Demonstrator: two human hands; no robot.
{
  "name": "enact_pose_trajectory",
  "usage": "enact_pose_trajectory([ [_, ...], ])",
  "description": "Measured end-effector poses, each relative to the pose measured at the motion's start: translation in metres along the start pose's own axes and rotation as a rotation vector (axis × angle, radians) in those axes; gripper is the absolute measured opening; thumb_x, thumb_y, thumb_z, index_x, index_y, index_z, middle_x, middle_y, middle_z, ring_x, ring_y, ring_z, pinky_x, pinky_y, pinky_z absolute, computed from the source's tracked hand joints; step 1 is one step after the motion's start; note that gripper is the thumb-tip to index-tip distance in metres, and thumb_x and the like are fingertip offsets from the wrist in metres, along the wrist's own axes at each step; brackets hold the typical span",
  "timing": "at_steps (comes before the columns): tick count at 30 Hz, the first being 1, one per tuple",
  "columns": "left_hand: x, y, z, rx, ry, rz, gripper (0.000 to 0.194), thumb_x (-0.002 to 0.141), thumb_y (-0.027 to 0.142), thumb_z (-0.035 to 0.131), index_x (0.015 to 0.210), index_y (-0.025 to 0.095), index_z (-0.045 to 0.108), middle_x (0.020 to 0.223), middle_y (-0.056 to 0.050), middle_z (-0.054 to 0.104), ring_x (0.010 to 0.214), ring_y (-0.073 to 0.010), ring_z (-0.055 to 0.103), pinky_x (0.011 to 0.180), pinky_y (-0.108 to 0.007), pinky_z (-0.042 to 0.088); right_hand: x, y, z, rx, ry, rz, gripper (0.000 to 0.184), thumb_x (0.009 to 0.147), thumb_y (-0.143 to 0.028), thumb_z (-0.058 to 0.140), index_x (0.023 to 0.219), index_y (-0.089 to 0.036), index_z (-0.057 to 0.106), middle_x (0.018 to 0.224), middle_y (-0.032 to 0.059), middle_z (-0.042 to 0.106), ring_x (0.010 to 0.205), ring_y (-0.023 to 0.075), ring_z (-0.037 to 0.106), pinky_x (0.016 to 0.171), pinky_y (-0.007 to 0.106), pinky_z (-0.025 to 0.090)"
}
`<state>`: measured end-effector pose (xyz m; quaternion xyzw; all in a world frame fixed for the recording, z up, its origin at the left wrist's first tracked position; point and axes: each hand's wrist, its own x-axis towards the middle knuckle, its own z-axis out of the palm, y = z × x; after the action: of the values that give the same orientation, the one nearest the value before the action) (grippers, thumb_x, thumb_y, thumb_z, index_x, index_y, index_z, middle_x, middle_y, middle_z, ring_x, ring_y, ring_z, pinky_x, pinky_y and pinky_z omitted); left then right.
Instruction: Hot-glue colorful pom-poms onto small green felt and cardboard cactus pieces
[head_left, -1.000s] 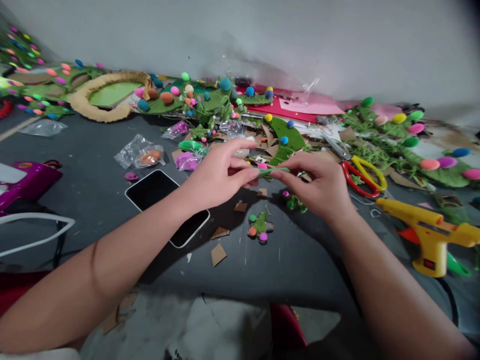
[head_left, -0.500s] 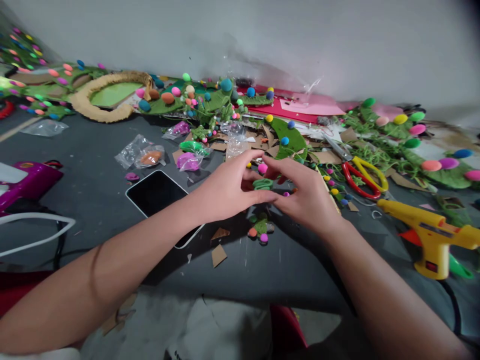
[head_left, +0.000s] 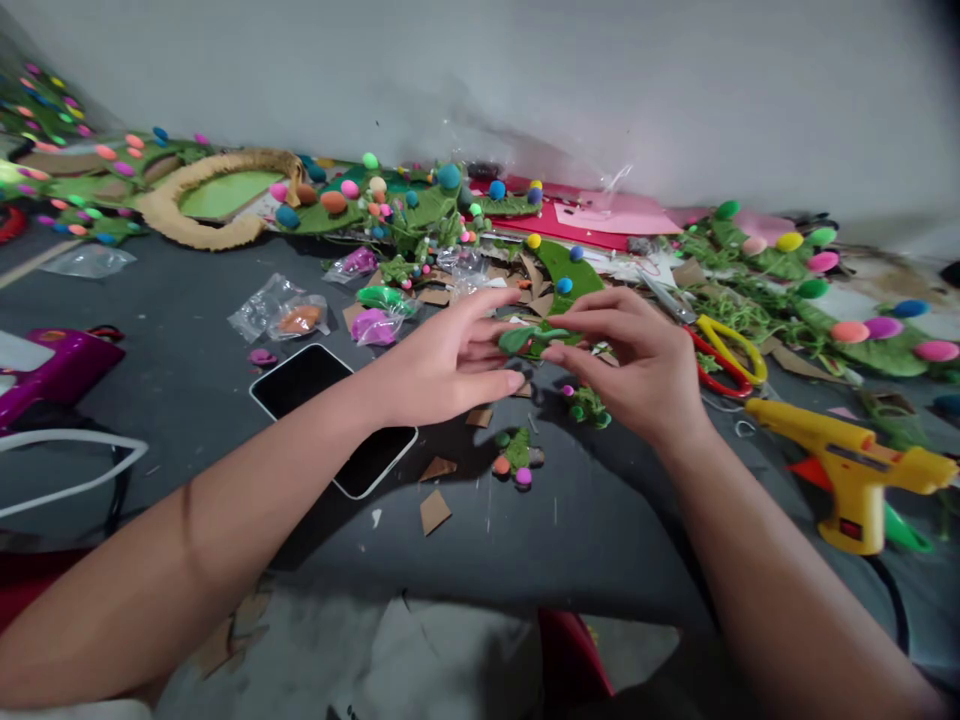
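Forearms slant inward from the lower corners over a dark grey tabletop, bringing the two bare hands face to face near its middle. The left hand points rightward, its thumb stretched straight out below and its fingers loosely extended above, leaving a wide gap. The right hand points leftward with a bent wrist, thumb and forefinger closed to a narrow pinch on the thin end of a soft-looking green strip with a rounded, thicker head. That green strip lies between the hands, its head beside the left fingers; whether they touch it cannot be told. Below the hands sits a small green leafy cluster with orange and magenta balls; a second green cluster lies under the right hand. A black-screened smartphone with a pale edge is partly hidden beneath the left forearm. Scissors with red and yellow handles lie right of the right hand.
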<state>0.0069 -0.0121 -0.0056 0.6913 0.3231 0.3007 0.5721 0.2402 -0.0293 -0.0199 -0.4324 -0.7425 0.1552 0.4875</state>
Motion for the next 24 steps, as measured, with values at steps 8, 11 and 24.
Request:
enact_pose_trajectory([
  [8,0.005,-0.004,0.009,-0.198,0.104,-0.035,0.067,0.086,0.025,0.080,0.145,0.019,0.047,0.116,-0.008,0.077,0.110,-0.0264,0.075,0.098,-0.041,0.062,-0.008,-0.006,0.016,-0.044,-0.150,-0.156,0.036,0.094,-0.023,0.069,0.127,-0.034,0.073,0.123,0.0078,0.067,0.116,0.0252,0.065,0.096,0.045,0.056],
  [11,0.007,-0.006,0.007,-0.204,0.118,-0.062,0.059,0.090,0.034,0.077,0.141,0.019,0.052,0.103,-0.006,0.080,0.104,-0.0255,0.076,0.095,-0.041,0.063,-0.008,-0.003,0.015,-0.116,-0.169,-0.220,0.033,0.095,-0.021,0.065,0.125,-0.032,0.074,0.122,0.0096,0.069,0.113,0.0252,0.065,0.094,0.045,0.056],
  [24,0.005,-0.001,-0.005,-0.161,0.132,-0.032,0.056,0.088,0.011,0.072,0.140,0.016,0.054,0.130,-0.015,0.072,0.117,-0.0293,0.071,0.099,-0.044,0.060,-0.001,-0.003,-0.002,-0.129,0.106,-0.035,0.018,0.091,-0.026,0.074,0.106,-0.032,0.082,0.096,0.0040,0.075,0.088,0.0219,0.070,0.078,0.039,0.058],
])
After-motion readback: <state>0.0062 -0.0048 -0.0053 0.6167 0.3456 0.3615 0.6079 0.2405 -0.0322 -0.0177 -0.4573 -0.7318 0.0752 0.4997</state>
